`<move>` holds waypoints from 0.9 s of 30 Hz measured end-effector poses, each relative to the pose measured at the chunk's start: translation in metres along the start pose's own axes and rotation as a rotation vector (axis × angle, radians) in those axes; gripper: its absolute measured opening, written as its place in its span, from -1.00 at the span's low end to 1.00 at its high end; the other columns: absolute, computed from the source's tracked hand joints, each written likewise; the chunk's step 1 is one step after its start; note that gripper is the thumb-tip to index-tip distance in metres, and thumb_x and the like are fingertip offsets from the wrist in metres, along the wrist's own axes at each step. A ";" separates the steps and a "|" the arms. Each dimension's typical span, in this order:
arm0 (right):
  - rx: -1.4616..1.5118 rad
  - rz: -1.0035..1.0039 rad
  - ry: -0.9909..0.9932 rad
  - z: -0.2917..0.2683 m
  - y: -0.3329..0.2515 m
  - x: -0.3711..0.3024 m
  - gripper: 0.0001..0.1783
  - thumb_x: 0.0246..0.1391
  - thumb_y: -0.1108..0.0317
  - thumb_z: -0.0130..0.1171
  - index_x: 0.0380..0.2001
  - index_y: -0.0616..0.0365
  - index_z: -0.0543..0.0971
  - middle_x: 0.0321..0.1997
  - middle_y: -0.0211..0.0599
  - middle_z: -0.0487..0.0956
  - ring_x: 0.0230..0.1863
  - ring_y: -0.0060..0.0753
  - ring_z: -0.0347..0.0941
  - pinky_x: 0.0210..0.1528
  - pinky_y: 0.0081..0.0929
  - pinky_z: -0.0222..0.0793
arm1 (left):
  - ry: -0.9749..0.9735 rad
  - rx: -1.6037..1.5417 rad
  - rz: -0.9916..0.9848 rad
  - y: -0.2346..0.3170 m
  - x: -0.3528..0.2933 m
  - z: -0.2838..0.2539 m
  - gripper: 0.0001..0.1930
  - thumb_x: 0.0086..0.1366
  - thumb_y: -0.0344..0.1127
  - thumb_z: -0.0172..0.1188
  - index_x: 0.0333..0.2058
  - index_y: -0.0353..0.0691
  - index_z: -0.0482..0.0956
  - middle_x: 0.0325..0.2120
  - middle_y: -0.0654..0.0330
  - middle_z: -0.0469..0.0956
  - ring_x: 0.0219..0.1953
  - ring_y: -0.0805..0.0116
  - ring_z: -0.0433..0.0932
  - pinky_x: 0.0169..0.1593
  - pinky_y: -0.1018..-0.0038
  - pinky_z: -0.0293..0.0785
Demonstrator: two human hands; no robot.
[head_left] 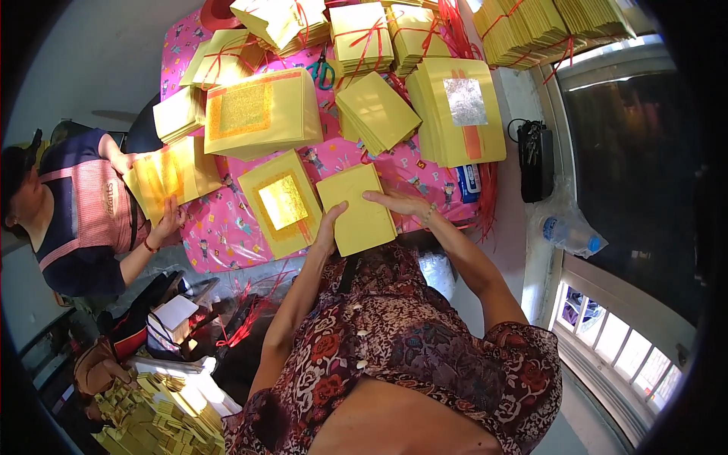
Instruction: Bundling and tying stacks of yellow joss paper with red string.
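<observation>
Between my two hands I hold a stack of plain yellow paper sheets (355,212) at the near edge of the table. My left hand (331,226) grips its left side, thumb on top. My right hand (402,203) holds the right side, its thumb also on the upper sheet. Just left of it lies a yellow paper pile (280,203) with a gold foil square framed in orange. Beyond my hands sits a fanned yellow stack (378,112). To its right stands a tall pile with a silver foil square (464,112).
A pink patterned cloth (205,235) covers the table. Tied yellow bundles (362,38) and scissors (321,73) are at the back. At left, a co-worker (91,197) handles yellow paper. A plastic bottle (570,235) lies on the right sill; red strings (489,189) hang at the table's edge.
</observation>
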State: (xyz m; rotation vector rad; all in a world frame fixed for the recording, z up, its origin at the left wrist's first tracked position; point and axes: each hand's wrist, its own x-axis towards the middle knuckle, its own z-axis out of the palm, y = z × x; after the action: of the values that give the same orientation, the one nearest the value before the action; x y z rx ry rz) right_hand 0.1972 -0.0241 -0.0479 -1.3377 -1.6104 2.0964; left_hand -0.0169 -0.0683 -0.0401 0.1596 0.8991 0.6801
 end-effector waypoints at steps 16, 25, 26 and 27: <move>0.772 -0.056 0.198 0.040 0.023 -0.009 -0.18 0.27 -0.27 -0.48 0.24 0.23 0.20 0.13 -0.12 0.41 0.09 -0.35 0.40 0.11 -0.46 0.34 | 0.101 -0.018 0.026 -0.003 -0.010 0.016 -0.41 0.24 0.02 0.11 0.08 -0.31 0.36 -0.06 0.08 0.49 -0.02 0.22 0.47 0.06 0.35 0.39; 0.674 -0.072 0.306 0.043 0.063 0.018 -0.23 0.29 -0.23 -0.47 0.23 0.20 0.24 0.09 -0.18 0.45 0.02 -0.43 0.45 0.02 -0.51 0.41 | 0.140 -0.056 0.069 0.000 -0.016 0.037 -0.43 0.24 -0.01 0.10 0.10 -0.29 0.32 -0.05 0.07 0.47 -0.01 0.20 0.46 0.06 0.31 0.40; 0.661 -0.067 0.278 0.042 0.063 0.019 -0.24 0.29 -0.22 -0.46 0.22 0.20 0.25 0.09 -0.20 0.46 0.02 -0.44 0.45 0.01 -0.52 0.42 | 0.153 -0.054 0.079 0.001 -0.018 0.037 -0.42 0.24 -0.01 0.10 0.10 -0.29 0.32 -0.04 0.07 0.46 -0.01 0.20 0.46 0.06 0.30 0.40; 0.662 -0.068 0.279 0.042 0.063 0.019 -0.24 0.29 -0.22 -0.46 0.22 0.20 0.25 0.09 -0.20 0.46 0.02 -0.44 0.45 0.01 -0.52 0.42 | 0.153 -0.052 0.079 -0.001 -0.016 0.032 -0.42 0.24 -0.01 0.10 0.10 -0.29 0.32 -0.04 0.07 0.46 -0.01 0.20 0.46 0.06 0.30 0.40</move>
State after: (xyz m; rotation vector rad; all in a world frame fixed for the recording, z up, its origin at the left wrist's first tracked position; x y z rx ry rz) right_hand 0.1782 -0.0668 -0.1109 -1.2314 -0.7367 2.0186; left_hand 0.0012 -0.0742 -0.0095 0.0982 1.0246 0.7966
